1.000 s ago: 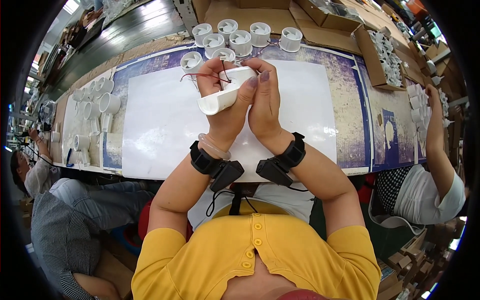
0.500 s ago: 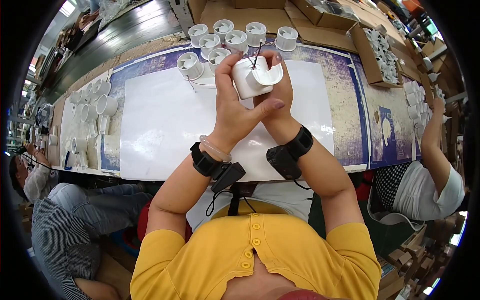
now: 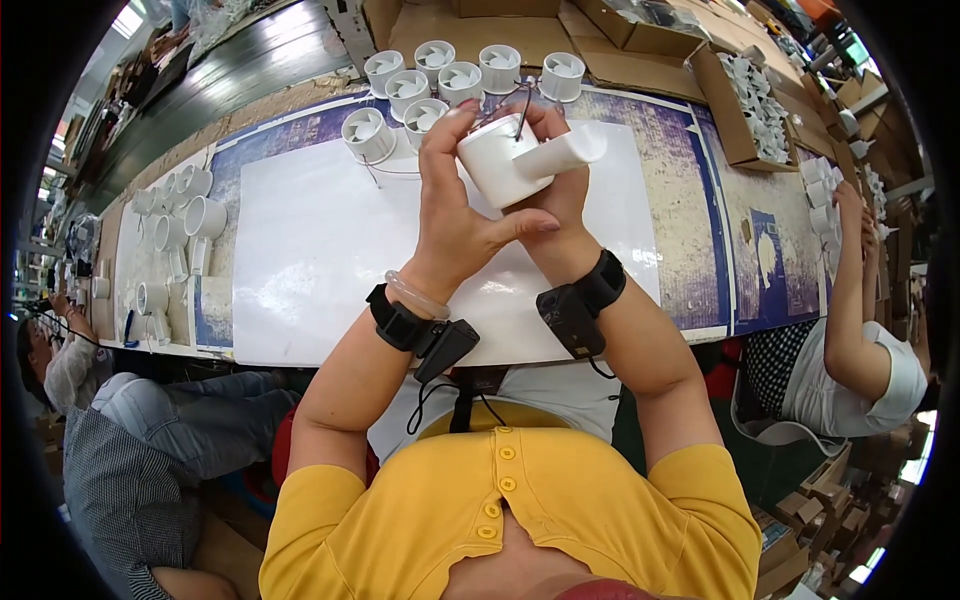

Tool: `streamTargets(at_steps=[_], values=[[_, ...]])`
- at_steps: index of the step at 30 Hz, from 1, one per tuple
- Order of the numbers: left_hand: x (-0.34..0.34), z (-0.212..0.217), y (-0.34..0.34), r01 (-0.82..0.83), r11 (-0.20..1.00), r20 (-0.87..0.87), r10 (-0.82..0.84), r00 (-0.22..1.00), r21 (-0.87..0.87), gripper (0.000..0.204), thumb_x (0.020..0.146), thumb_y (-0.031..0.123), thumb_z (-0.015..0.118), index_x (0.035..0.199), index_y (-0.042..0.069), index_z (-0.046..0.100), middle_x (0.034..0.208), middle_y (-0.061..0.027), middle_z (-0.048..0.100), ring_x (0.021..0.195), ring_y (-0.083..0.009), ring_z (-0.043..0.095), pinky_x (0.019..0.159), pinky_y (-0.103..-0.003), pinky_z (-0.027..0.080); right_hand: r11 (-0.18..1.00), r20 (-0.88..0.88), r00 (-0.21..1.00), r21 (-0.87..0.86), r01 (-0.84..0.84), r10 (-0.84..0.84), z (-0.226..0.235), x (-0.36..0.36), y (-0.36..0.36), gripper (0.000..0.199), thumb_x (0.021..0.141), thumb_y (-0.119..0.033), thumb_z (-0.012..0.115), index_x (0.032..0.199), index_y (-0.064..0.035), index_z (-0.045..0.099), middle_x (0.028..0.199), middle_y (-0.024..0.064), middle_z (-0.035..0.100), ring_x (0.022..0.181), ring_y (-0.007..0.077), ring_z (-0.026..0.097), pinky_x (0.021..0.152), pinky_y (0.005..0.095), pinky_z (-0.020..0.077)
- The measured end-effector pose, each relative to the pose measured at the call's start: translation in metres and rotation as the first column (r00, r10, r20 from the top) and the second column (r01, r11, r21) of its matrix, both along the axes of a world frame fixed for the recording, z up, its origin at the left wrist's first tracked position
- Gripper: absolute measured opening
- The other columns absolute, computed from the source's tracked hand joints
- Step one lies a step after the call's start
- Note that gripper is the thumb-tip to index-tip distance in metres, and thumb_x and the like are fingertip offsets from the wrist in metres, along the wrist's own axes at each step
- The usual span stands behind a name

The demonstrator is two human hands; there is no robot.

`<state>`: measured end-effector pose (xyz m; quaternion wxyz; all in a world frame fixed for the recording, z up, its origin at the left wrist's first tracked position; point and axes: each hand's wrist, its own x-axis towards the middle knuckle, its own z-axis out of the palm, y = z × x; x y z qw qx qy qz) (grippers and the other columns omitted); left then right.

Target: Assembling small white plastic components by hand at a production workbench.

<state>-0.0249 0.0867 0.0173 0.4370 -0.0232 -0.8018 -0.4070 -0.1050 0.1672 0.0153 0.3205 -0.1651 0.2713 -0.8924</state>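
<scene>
Both my hands hold up a white plastic fan housing, a short cylinder with a stubby hollow handle sticking out to the right. Dark thin wires come out at its upper side. My left hand closes on the left side of it, thumb stretched across below. My right hand supports it from behind and the right, its fingers partly hidden by the housing. Beyond my hands, several white round fan units with bladed rotors stand at the table's far edge, some with thin wires trailing.
A white sheet covers the table before me. At left stand several white handled housings; at far right, a cardboard box of small white parts. Co-workers sit on both sides; a person's arm reaches over the table at right.
The housing has turned in my hands, so its handle now points right and shows its length. The co-worker at right has moved an arm.
</scene>
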Motion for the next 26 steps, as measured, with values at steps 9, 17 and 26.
streamTargets(at_steps=[9,17,26], values=[[-0.003,-0.009,-0.009,0.115,0.946,-0.041,-0.107,0.993,0.304,0.070,0.065,0.008,0.078,0.125,0.006,0.040,0.126,-0.0145,0.044,0.115,-0.0283,0.047,0.098,-0.037,0.040,0.994,-0.045,0.994,0.031,0.100,-0.099,0.002,-0.005,-0.003,0.050,0.097,-0.047,0.032,0.124,-0.0075,0.046,0.118,0.0097,0.054,0.113,0.0249,0.051,0.097,0.0406,0.0397],[0.003,-0.005,-0.013,-0.178,0.977,0.084,0.169,0.982,0.114,0.068,0.065,0.010,0.078,0.123,0.005,0.043,0.117,-0.0131,0.051,0.104,-0.0262,0.052,0.089,-0.035,0.043,0.574,-0.922,-0.254,-0.381,0.725,-0.291,0.018,-0.008,0.005,0.033,0.096,-0.030,0.044,0.108,-0.0019,0.056,0.108,0.0115,0.058,0.102,0.0260,0.052,0.090,0.0361,0.0373],[0.006,-0.001,-0.004,-0.057,0.998,0.003,0.057,0.998,-0.034,0.067,0.067,0.008,0.076,0.125,0.007,0.042,0.118,-0.0115,0.054,0.104,-0.0267,0.051,0.088,-0.036,0.043,0.865,-0.760,0.626,0.189,0.465,-0.171,0.004,-0.004,0.004,0.035,0.095,-0.038,0.045,0.109,-0.0074,0.056,0.106,0.0094,0.060,0.095,0.0231,0.055,0.093,0.0417,0.0372]])
